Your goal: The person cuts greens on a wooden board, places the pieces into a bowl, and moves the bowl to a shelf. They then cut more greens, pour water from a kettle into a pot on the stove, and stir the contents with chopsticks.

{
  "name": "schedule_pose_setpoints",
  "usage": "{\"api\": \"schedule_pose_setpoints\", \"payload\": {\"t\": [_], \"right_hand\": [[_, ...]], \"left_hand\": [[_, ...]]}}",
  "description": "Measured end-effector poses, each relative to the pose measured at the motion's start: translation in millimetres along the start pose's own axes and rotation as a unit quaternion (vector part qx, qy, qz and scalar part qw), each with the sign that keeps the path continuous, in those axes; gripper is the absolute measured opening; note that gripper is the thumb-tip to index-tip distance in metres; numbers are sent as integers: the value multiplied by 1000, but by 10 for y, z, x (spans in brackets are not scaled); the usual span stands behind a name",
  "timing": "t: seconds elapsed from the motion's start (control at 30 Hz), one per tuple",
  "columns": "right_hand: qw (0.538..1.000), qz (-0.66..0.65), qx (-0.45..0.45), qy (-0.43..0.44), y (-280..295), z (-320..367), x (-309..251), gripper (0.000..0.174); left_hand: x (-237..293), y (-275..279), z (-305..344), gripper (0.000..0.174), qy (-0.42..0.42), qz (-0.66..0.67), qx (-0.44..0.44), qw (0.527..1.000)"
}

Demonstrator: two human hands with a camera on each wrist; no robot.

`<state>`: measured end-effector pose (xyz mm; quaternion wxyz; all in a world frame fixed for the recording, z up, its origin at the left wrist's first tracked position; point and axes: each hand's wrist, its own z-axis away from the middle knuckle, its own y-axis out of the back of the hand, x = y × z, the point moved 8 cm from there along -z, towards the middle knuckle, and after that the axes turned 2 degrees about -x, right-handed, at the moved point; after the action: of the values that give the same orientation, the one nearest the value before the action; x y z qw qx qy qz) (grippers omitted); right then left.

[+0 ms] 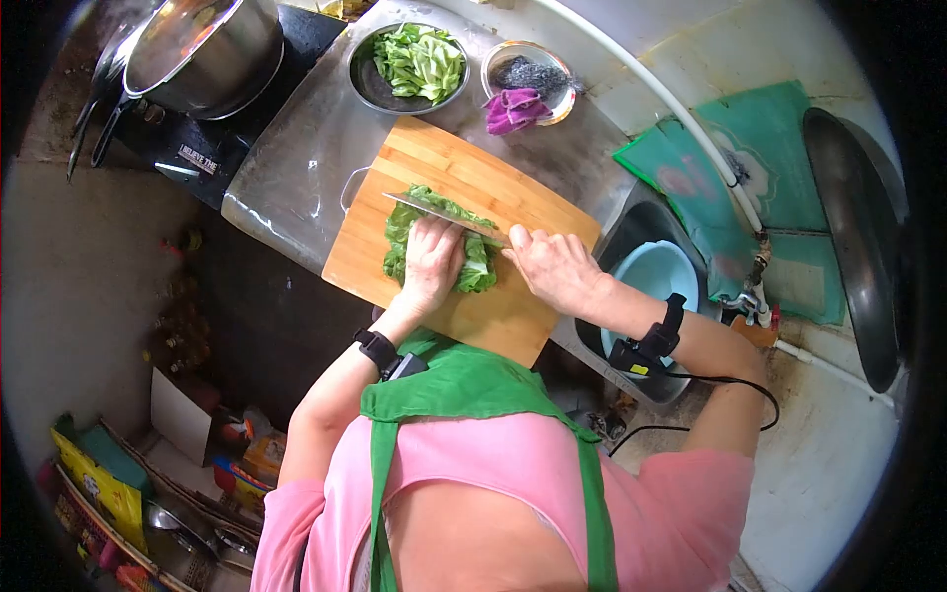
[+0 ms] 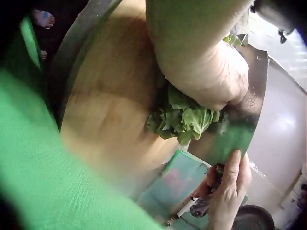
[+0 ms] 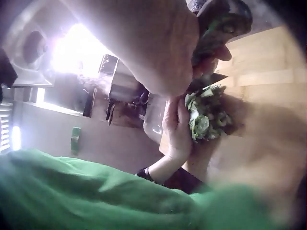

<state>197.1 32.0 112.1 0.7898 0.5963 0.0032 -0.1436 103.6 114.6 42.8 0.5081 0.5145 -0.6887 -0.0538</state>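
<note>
A bunch of leafy greens (image 1: 476, 268) lies on the wooden cutting board (image 1: 523, 326), with a wide-bladed knife (image 1: 444, 213) across it. The left hand (image 1: 432, 259) presses down on the greens with bent fingers, right beside the blade. The right hand (image 1: 557, 266) grips the knife handle at the board's right side. In the left wrist view the right hand (image 2: 229, 189) holds the dark handle, its thumb against the broad blade (image 2: 240, 127). The right wrist view shows cut leaf ends (image 3: 206, 117) next to the left hand (image 3: 176, 129).
Behind the board stand a metal bowl of cut greens (image 1: 419, 64) and a bowl with a purple cloth (image 1: 515, 111). A pot (image 1: 222, 69) sits on the stove at the left. The sink with a blue basin (image 1: 656, 271) is at the right.
</note>
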Motion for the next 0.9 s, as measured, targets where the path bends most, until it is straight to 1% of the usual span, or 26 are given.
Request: {"api": "schedule_pose_setpoints", "payload": {"t": [0.07, 0.13, 0.17, 0.23, 0.27, 0.33, 0.37, 0.47, 0.5, 0.53, 0.57, 0.63, 0.7, 0.73, 0.77, 0.83, 0.9], "right_hand": [[1000, -4, -21, -7, -25, -46, 66, 14], [999, -18, -32, 20, -75, -99, 95, 11], [999, -21, -36, 21, -187, -120, 112, 11], [997, -71, 4, 38, -345, -182, 182, 11], [997, -68, 8, 36, -401, -172, 218, 11], [992, -100, 64, 46, -367, -152, 178, 12], [992, -99, 71, 41, -406, -103, 178, 12], [992, -87, 83, 41, -386, -139, 195, 13], [993, -80, 83, 37, -298, -154, 190, 13], [994, -73, 79, 34, -220, -157, 182, 14], [994, -73, 80, 35, -133, -142, 165, 14], [988, -91, 122, 29, 147, -73, 102, 14], [988, -91, 118, 40, 353, -1, -20, 15], [988, -90, 117, 51, 399, 22, -75, 17], [988, -89, 116, 51, 393, 35, -101, 17], [999, -19, 24, 40, 225, 34, -148, 17], [999, -9, 20, 46, 125, 36, -113, 17]], "left_hand": [[-5, -14, -20, 34, -3, 2, -3, 1000], [17, 5, -44, 34, -17, -8, 6, 1000], [20, 17, -26, 34, -13, -8, 2, 1000], [37, 1, -68, 32, -12, -17, -5, 1000], [53, -4, -82, 32, -17, -16, -4, 1000], [62, 9, -62, 30, -15, -31, -10, 999], [116, 9, -40, 30, -23, -31, -11, 999], [56, 83, -50, 25, 22, 44, 5, 999], [78, 139, -60, 24, 40, 75, 30, 996], [109, 165, -80, 24, 35, 73, 31, 996], [149, 220, -71, 23, 26, 39, 47, 998], [237, 322, -69, 21, 23, -39, 69, 997], [217, 305, -21, 20, 29, -63, 57, 996], [197, 282, -14, 19, 31, -88, 46, 995], [163, 260, -4, 19, 37, -80, 53, 995], [124, 228, 15, 20, 44, -74, 47, 995], [78, 188, 33, 21, 53, -69, 43, 995]]}}
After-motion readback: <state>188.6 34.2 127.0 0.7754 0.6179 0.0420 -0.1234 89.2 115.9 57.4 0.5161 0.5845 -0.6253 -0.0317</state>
